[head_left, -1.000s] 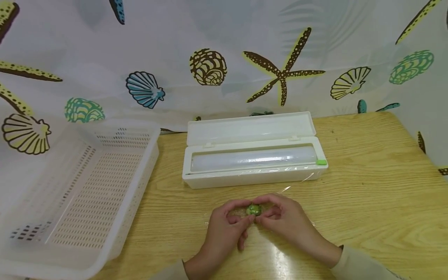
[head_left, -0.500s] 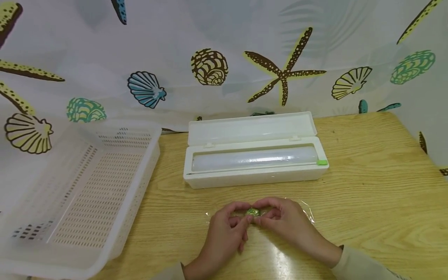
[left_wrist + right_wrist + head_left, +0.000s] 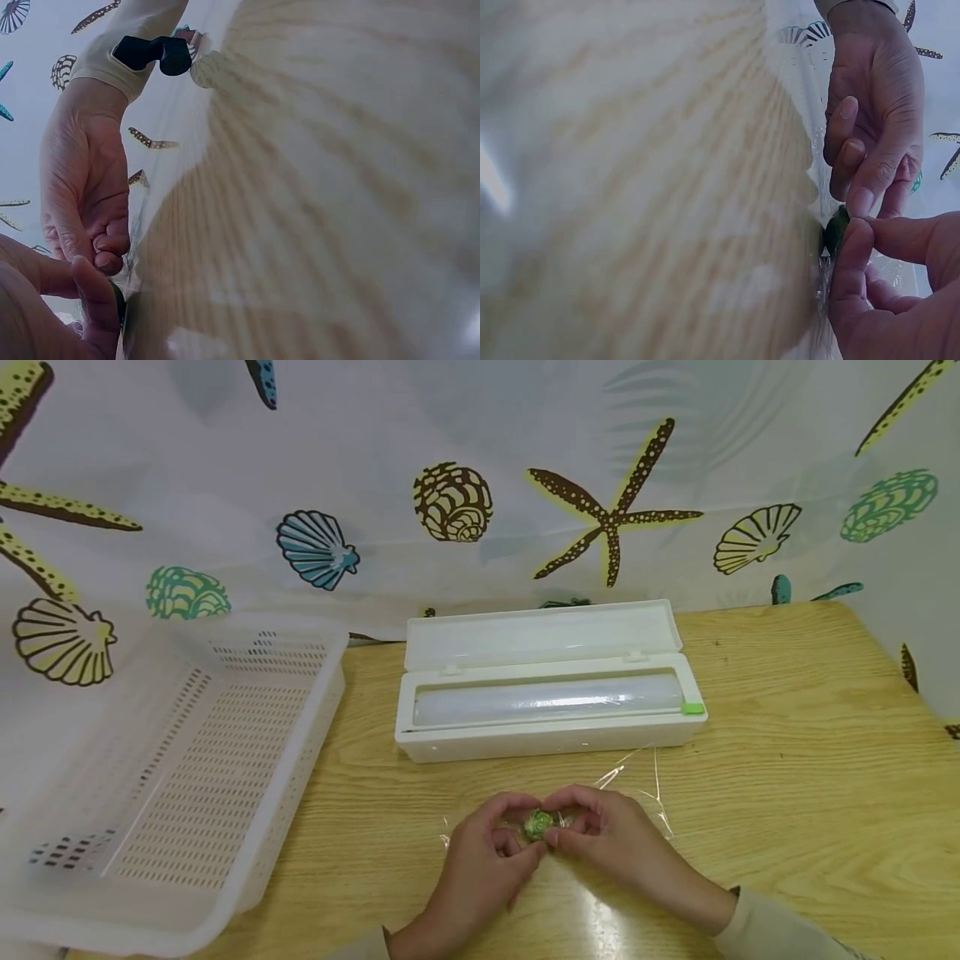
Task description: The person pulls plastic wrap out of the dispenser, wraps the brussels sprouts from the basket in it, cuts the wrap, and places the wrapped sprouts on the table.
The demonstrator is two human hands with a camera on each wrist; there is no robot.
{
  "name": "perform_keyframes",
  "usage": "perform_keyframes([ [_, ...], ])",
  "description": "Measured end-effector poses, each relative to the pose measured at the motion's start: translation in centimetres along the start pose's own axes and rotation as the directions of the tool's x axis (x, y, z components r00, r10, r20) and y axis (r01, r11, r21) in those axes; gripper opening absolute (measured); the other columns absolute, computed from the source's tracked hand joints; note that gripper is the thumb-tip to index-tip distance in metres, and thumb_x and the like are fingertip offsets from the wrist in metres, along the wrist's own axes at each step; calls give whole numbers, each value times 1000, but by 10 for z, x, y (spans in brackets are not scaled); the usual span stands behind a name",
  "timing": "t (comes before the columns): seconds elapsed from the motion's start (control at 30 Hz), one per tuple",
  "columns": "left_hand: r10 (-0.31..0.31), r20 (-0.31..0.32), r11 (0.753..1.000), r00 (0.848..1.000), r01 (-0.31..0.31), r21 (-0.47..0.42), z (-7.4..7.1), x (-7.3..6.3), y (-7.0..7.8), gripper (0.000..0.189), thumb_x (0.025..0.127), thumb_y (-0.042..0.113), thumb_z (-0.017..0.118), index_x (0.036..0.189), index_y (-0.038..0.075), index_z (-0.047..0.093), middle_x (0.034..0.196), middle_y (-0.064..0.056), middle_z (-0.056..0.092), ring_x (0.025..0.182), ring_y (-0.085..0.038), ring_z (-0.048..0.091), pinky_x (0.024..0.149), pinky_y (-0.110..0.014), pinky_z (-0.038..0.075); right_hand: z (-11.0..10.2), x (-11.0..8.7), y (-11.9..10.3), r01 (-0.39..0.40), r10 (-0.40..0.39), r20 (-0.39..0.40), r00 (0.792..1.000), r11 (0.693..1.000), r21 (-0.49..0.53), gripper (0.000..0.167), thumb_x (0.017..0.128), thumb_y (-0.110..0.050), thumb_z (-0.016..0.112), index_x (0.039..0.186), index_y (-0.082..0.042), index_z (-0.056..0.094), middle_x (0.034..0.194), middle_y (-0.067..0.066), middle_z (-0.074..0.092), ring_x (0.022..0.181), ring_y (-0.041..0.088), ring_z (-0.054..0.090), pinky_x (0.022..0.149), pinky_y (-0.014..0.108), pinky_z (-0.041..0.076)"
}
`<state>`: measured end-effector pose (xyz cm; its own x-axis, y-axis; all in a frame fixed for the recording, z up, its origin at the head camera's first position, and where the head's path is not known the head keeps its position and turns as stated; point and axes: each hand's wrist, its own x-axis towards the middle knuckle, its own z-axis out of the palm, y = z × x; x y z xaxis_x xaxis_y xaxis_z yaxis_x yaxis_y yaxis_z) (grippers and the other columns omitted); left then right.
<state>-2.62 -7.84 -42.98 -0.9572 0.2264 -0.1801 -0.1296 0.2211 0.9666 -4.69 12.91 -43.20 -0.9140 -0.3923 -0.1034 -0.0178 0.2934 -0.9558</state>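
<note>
A small round green Brussels sprout [image 3: 538, 825] with pale veins lies between both hands, low over the table, on a sheet of clear cling film [image 3: 637, 777]. My left hand [image 3: 486, 860] curls its index finger and thumb round the sprout's left side. From the right, my right hand [image 3: 611, 828] holds it between index finger and thumb, the thumb at its lower edge. In the right wrist view the sprout [image 3: 837, 232] shows dark green beside the fingertips of both hands. The left wrist view shows only a sliver of it behind a finger.
Behind the hands stands a white cling film box [image 3: 551, 743], its lid tipped back, with a film roll [image 3: 547, 700] inside and a green slider [image 3: 692, 708] at its right end. A white perforated basket [image 3: 300, 735] stands at the left. A shell-patterned curtain [image 3: 375, 460] hangs behind the table.
The sprout has turned between the fingers and sits slightly lower and further left, now showing a paler side. The film edge right of the hands has lifted and shifted.
</note>
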Motion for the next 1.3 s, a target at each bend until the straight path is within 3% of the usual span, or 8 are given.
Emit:
perform_keyframes([
  [0.13,7,-12,1000,1000,-7,-2,2,-1,-1,39,91,-5,85,126,6,71,105,-6,68,50,-6,51,41,-17,42,0,-1,-1,-17,17,24,1000,1000,14,27,100,-10,81,124,-3,73,89,0,73,77,19,69,70,27,56],
  [0.33,150,-70,980,986,-139,146,4,-1,-7,41,85,-5,89,121,10,74,105,1,65,59,-3,53,53,-19,46,0,0,-1,-30,29,24,999,999,21,26,99,-13,82,122,-4,73,91,0,73,77,18,69,68,25,55],
  [0.43,198,-94,973,976,-184,137,5,-1,-13,43,84,-5,89,120,15,76,91,6,64,56,-3,49,46,-19,42,0,0,-1,-31,31,22,999,999,10,25,99,-15,82,121,-5,74,93,-1,74,78,19,70,68,26,55],
  [0.57,166,-103,984,981,-158,83,5,0,-18,39,86,2,91,120,18,78,72,5,55,52,-1,42,41,-15,35,-1,-1,-2,-9,9,-4,1000,999,-41,24,98,-17,83,119,-8,77,100,-1,71,81,17,68,70,27,55],
  [0.77,95,-90,991,991,-85,105,2,1,-8,34,90,7,90,123,12,80,96,-1,66,54,-2,41,46,-15,33,0,-4,-5,20,-27,-82,996,996,-82,26,96,-15,85,120,-10,78,99,-1,65,77,13,62,65,25,55],
  [1.0,171,-91,968,981,-150,203,3,4,-7,32,93,7,88,123,5,80,111,3,70,61,-3,45,51,-18,38,2,-8,-5,20,-23,-97,995,999,-30,30,94,-6,82,123,-10,76,105,1,73,81,14,70,70,26,60],
  [1.2,238,-96,943,966,-207,259,3,6,-10,29,94,5,86,122,1,80,103,3,65,64,-3,44,52,-19,38,5,-5,0,94,-106,-97,990,988,-120,38,87,5,84,122,-9,77,113,-1,74,85,9,70,76,27,62],
  [1.3,215,-93,952,972,-187,241,4,5,-9,29,95,6,85,123,0,79,101,1,63,64,-3,44,52,-18,37,7,-3,1,113,-130,-99,987,980,-161,39,86,3,87,121,-11,77,107,-3,72,79,6,67,71,27,60],
])
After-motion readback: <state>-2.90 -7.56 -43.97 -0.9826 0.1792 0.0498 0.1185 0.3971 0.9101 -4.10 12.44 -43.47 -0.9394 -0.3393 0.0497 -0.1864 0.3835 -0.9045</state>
